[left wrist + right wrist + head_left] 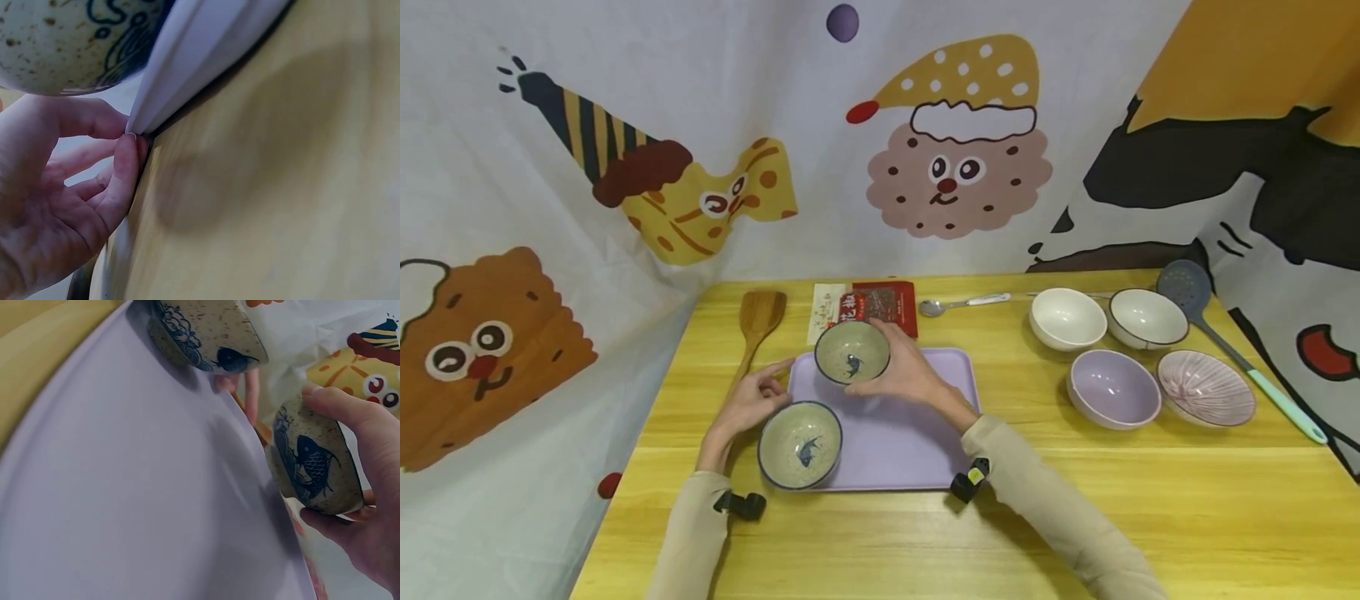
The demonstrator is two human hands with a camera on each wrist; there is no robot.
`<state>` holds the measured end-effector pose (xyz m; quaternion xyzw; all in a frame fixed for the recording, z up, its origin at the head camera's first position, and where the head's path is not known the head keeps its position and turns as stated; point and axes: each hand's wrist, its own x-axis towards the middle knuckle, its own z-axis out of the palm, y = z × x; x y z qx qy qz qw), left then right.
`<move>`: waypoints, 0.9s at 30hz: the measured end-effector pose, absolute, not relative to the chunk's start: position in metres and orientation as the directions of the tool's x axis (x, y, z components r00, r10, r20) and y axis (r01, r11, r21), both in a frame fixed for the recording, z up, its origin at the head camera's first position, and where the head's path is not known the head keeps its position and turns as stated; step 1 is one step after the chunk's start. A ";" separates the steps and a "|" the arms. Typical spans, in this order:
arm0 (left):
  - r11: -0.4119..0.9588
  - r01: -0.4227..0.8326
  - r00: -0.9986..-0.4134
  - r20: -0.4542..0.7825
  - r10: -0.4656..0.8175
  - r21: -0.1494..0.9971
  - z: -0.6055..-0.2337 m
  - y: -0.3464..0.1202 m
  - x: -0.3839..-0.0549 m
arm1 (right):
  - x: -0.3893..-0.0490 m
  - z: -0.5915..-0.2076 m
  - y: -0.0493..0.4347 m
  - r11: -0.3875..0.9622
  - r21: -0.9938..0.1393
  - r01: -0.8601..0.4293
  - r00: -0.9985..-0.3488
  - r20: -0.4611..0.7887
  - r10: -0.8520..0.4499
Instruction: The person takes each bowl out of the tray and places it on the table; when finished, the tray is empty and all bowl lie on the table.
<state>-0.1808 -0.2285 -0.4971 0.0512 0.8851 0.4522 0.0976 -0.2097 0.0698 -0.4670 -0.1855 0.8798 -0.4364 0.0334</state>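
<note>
My right hand (pixel 912 371) grips a speckled bowl (pixel 842 346) with a blue fish, thumb and fingers on its opposite sides. That bowl is over the back left part of a lilac tray (pixel 902 446). In the right wrist view the held bowl (pixel 312 462) shows its painted outside. A second fish bowl (pixel 797 454) stands on the tray's front left corner. At the tray's left edge is my left hand (pixel 751 404). The left wrist view shows thumb and fingers (pixel 122 169) pinching the tray rim (pixel 178 69), close beside the second bowl's painted side (pixel 81 44).
A wooden spatula (pixel 762 315) lies left of the tray. Behind it lie a red and cream spice packet (pixel 898 300) and a spoon (pixel 951 305). On the right several bowls stand together, including a purple one (pixel 1112 392), beside a grey skimmer (pixel 1186 286) with a mint handle.
</note>
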 end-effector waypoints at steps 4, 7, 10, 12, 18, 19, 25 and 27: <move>0.590 -0.003 -0.975 -0.134 0.178 0.808 -0.497 -0.228 -0.181 | -0.210 -0.465 0.085 0.546 -0.785 -0.292 -0.948 0.159 -0.277; 0.591 -0.003 -0.975 -0.134 0.177 0.807 -0.497 -0.228 -0.180 | -0.209 -0.464 0.098 0.545 -0.790 -0.281 -0.958 0.196 -0.209; 0.594 0.000 -0.976 -0.129 0.175 0.804 -0.497 -0.228 -0.180 | -0.208 -0.463 0.110 0.539 -0.799 -0.266 -0.964 0.226 -0.140; 0.598 0.002 -0.976 -0.128 0.174 0.801 -0.497 -0.229 -0.180 | -0.207 -0.462 0.118 0.538 -0.802 -0.260 -0.964 0.246 -0.099; 0.602 0.020 -0.976 -0.114 0.184 0.798 -0.497 -0.231 -0.181 | -0.207 -0.464 0.142 0.571 -0.791 -0.221 -0.954 0.296 0.040; 0.605 0.021 -0.976 -0.115 0.184 0.796 -0.496 -0.231 -0.181 | -0.207 -0.466 0.146 0.574 -0.791 -0.213 -0.951 0.303 0.065; 0.613 0.013 -0.975 -0.126 0.183 0.790 -0.496 -0.231 -0.180 | -0.208 -0.473 0.165 0.577 -0.803 -0.150 -0.928 0.316 0.197; 0.615 0.015 -0.975 -0.125 0.185 0.789 -0.495 -0.231 -0.180 | -0.208 -0.474 0.170 0.576 -0.808 -0.125 -0.919 0.313 0.239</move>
